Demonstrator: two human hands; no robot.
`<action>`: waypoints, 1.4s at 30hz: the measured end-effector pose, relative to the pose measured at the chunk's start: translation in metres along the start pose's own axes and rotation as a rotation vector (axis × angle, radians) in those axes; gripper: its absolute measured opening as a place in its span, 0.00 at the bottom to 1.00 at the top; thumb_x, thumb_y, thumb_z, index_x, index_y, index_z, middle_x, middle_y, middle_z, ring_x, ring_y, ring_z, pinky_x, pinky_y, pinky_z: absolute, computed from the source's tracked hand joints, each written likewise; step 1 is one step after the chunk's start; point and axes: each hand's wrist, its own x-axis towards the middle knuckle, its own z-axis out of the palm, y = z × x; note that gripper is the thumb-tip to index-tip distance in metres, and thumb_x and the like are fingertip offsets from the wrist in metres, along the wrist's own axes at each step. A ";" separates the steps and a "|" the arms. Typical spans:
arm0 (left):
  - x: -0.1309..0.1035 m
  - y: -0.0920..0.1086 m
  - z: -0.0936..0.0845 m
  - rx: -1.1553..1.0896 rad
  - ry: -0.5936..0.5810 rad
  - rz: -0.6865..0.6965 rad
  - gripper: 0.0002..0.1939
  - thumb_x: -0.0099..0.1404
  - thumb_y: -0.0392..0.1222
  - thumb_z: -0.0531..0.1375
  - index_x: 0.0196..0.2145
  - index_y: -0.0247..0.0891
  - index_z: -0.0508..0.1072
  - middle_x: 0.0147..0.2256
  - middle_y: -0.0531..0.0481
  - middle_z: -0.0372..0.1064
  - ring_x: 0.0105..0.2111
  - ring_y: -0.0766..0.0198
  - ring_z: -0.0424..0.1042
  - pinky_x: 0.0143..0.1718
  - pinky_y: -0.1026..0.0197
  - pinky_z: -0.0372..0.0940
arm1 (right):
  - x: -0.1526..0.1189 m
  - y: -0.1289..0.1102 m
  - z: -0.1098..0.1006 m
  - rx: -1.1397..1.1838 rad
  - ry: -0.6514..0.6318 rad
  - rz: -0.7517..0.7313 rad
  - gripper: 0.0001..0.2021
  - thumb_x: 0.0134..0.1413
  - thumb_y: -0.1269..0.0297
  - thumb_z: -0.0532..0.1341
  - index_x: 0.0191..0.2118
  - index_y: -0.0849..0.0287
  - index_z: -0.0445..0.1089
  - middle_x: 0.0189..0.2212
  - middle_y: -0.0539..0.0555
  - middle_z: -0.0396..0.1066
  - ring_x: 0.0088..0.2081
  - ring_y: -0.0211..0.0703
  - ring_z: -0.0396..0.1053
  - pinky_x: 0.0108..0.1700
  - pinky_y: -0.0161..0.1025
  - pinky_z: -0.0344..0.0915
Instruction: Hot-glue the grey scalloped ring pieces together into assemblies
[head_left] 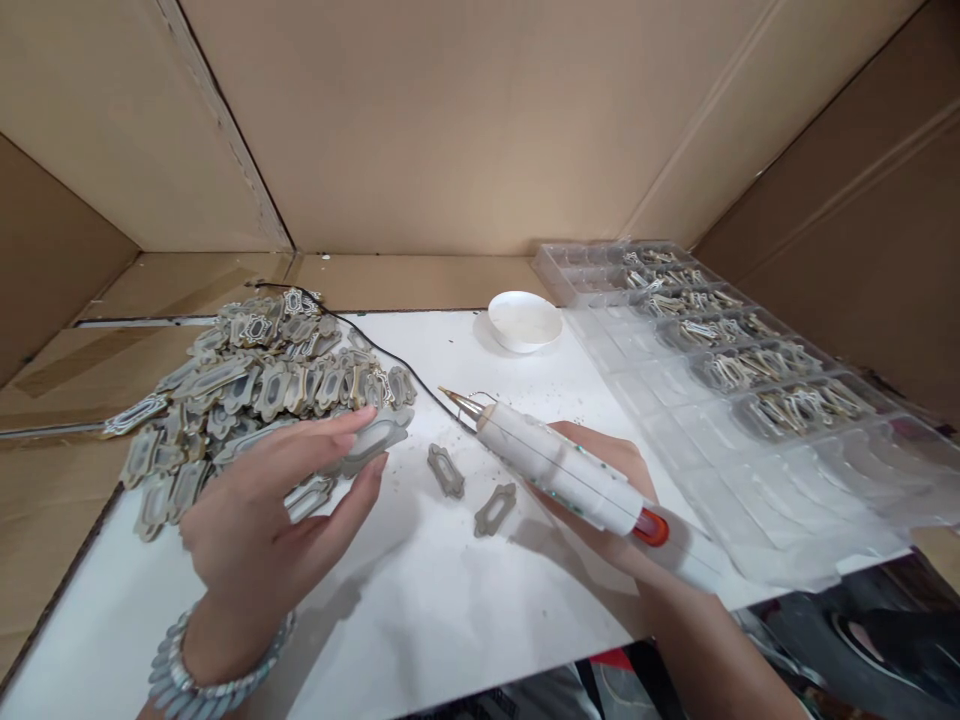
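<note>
My left hand (277, 510) pinches a grey frame-shaped piece (373, 440) between fingers and thumb, at the near edge of a heap of similar flat pieces (247, 385). My right hand (622, 455) is wrapped round a white pen-shaped tool (562, 465) with a pointed metal tip and a red-orange part on its barrel. That tip points left, toward the left hand, above the white board. Two loose grey frame pieces, one (446, 471) to the left and another (495, 510) nearer me, lie between the hands.
A small white bowl (525, 322) stands at the back of the white board (450, 620). On the right, a clear compartment tray (667, 400) holds rows of pieces in several compartments. A black cord (390, 352) crosses the board behind the tool. Cardboard walls (450, 130) surround the work area.
</note>
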 end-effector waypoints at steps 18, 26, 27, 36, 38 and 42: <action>0.015 0.018 0.007 0.567 -0.003 0.701 0.14 0.53 0.25 0.70 0.35 0.38 0.75 0.34 0.46 0.80 0.33 0.59 0.78 0.38 0.58 0.75 | -0.001 0.007 0.006 -0.090 -0.146 -0.158 0.05 0.58 0.71 0.60 0.34 0.61 0.74 0.34 0.56 0.77 0.34 0.41 0.76 0.35 0.35 0.70; 0.014 0.020 0.008 0.583 -0.027 0.713 0.16 0.52 0.22 0.70 0.36 0.35 0.74 0.34 0.44 0.80 0.33 0.57 0.79 0.38 0.57 0.75 | -0.003 0.014 0.010 -0.149 -0.133 -0.122 0.08 0.60 0.72 0.57 0.30 0.60 0.71 0.33 0.55 0.76 0.32 0.40 0.74 0.31 0.34 0.65; 0.014 0.020 0.008 0.585 -0.030 0.719 0.16 0.52 0.22 0.70 0.36 0.34 0.74 0.34 0.44 0.81 0.32 0.57 0.79 0.38 0.57 0.75 | -0.003 0.014 0.010 -0.154 -0.136 -0.114 0.08 0.60 0.72 0.57 0.30 0.60 0.71 0.33 0.55 0.76 0.32 0.40 0.74 0.31 0.34 0.64; 0.014 0.015 0.010 0.603 -0.020 0.742 0.16 0.51 0.23 0.71 0.35 0.35 0.76 0.34 0.45 0.81 0.31 0.58 0.79 0.37 0.57 0.76 | -0.002 0.008 0.011 -0.176 -0.158 -0.003 0.05 0.49 0.76 0.60 0.30 0.61 0.72 0.30 0.53 0.73 0.30 0.38 0.70 0.30 0.34 0.61; 0.015 0.014 0.010 0.617 -0.025 0.743 0.16 0.51 0.23 0.71 0.35 0.34 0.76 0.34 0.44 0.81 0.31 0.58 0.78 0.38 0.57 0.76 | -0.001 0.007 0.012 -0.184 -0.155 -0.010 0.04 0.48 0.76 0.59 0.29 0.61 0.70 0.29 0.52 0.72 0.29 0.38 0.69 0.30 0.34 0.60; 0.014 0.014 0.011 0.625 -0.027 0.760 0.16 0.51 0.23 0.72 0.35 0.34 0.76 0.34 0.45 0.81 0.31 0.58 0.78 0.39 0.57 0.76 | -0.001 0.007 0.012 -0.192 -0.159 -0.003 0.05 0.48 0.75 0.58 0.27 0.60 0.68 0.28 0.51 0.70 0.28 0.37 0.67 0.29 0.34 0.59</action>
